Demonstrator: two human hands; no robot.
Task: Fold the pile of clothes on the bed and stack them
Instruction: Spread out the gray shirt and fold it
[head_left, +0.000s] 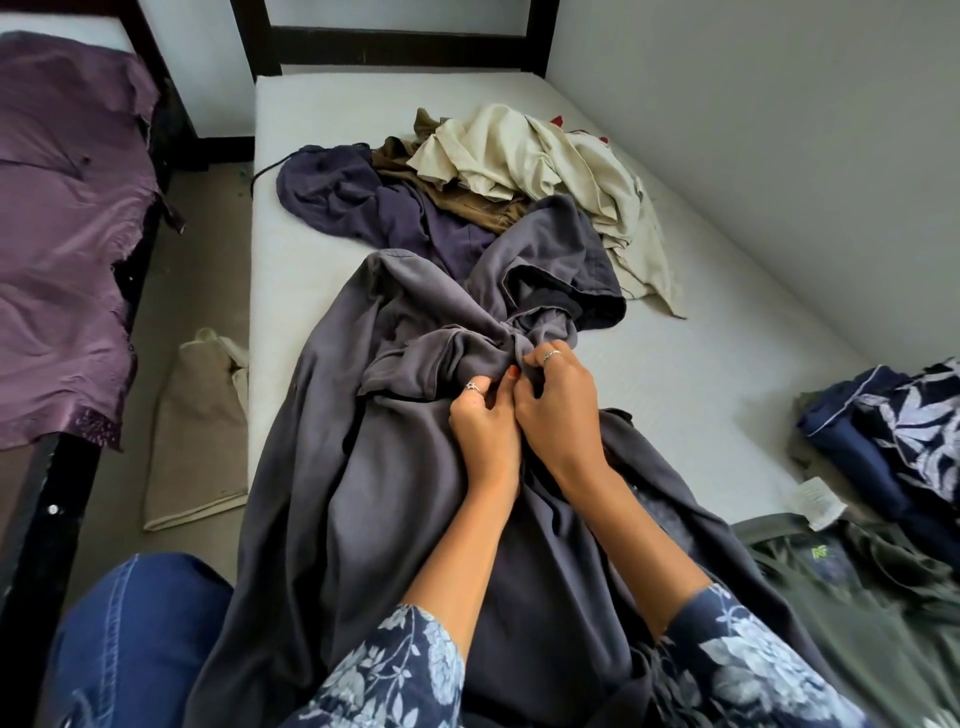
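Note:
A large grey garment (363, 467) lies lengthwise down the white mattress (701, 364), bunched and twisted near its middle. My left hand (483, 421) and my right hand (558, 405) sit side by side on that bunch, both pinching the grey cloth. Beyond it lies the unfolded pile: a dark purple garment (337, 192), an olive-brown one (457, 192) and a cream one (545, 156). At the right edge rests a stack of folded clothes, navy with a white leaf print (893, 441). A dark green garment (857, 597) is spread out in front of that stack.
A second bed with a purple sheet (62, 234) stands to the left across a narrow floor gap. A beige cloth bag (200, 431) lies on the floor there. The wall runs along the mattress's right side, and the dark headboard frame (395, 41) is at the far end.

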